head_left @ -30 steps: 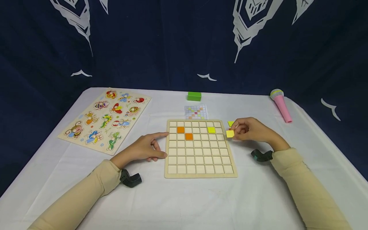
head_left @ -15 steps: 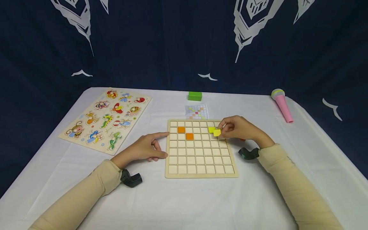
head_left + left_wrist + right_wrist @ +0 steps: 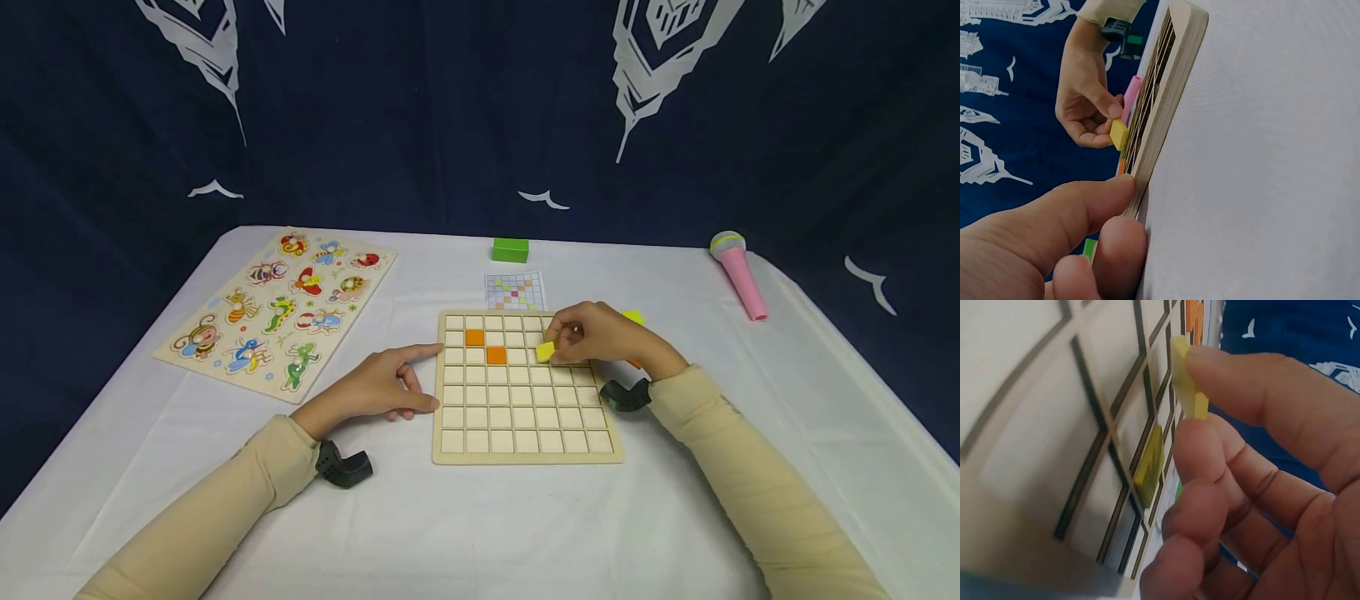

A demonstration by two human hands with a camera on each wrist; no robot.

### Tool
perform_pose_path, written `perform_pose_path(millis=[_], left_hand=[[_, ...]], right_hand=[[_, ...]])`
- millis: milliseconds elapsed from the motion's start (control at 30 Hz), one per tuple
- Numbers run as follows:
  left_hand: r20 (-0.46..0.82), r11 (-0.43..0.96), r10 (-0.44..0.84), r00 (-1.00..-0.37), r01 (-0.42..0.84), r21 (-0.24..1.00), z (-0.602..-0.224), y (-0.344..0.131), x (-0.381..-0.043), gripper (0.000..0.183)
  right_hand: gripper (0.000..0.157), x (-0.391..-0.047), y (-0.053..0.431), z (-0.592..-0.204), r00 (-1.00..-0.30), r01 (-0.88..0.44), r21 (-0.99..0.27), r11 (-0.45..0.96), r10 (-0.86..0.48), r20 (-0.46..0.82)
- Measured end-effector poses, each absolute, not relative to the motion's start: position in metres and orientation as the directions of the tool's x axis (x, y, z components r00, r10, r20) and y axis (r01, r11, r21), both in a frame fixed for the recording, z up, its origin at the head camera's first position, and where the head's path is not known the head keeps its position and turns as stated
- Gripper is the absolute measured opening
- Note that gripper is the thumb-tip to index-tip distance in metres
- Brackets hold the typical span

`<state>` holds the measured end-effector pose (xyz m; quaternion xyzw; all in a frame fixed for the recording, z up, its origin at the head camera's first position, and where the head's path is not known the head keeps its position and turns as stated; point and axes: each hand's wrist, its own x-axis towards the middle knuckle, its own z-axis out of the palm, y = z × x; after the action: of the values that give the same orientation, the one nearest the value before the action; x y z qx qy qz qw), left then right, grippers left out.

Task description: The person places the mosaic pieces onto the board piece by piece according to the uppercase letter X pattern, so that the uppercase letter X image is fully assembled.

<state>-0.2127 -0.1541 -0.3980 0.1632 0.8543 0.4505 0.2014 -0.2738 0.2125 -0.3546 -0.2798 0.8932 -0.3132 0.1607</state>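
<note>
My right hand (image 3: 596, 333) pinches a yellow square tile (image 3: 545, 352) between thumb and fingers, above the right half of the wooden grid board (image 3: 525, 457). In the right wrist view this tile (image 3: 1184, 378) is tilted, just off the board. A second yellow tile (image 3: 1150, 465) lies in a cell near it; the right hand hides it in the head view. Two orange tiles, an upper one (image 3: 474, 337) and a lower one (image 3: 497, 355), sit diagonally in cells at the upper left. My left hand (image 3: 375, 387) touches the board's left edge with index finger and thumb extended.
A printed pattern card (image 3: 514, 291) lies behind the board, with a green block (image 3: 511, 250) beyond it. An insect puzzle board (image 3: 279, 310) is at the left, a pink toy microphone (image 3: 741, 275) at the far right. Another yellow tile (image 3: 633, 317) shows behind the right hand.
My right hand has carried the yellow tile leftward from beside the board's right edge to over the grid's second row of coloured cells. The left hand has stayed at the left edge.
</note>
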Motion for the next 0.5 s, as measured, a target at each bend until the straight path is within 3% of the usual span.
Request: perform_pose_path(millis=[500], left_hand=[[-0.198,0.533,0.466,-0.862,0.095,0.841,-0.398,-0.154,-0.213,0.088]], right_hand=[[0.017,-0.278,0.199,-0.356,-0.772,-0.419,-0.610,0.673,-0.618,-0.152]])
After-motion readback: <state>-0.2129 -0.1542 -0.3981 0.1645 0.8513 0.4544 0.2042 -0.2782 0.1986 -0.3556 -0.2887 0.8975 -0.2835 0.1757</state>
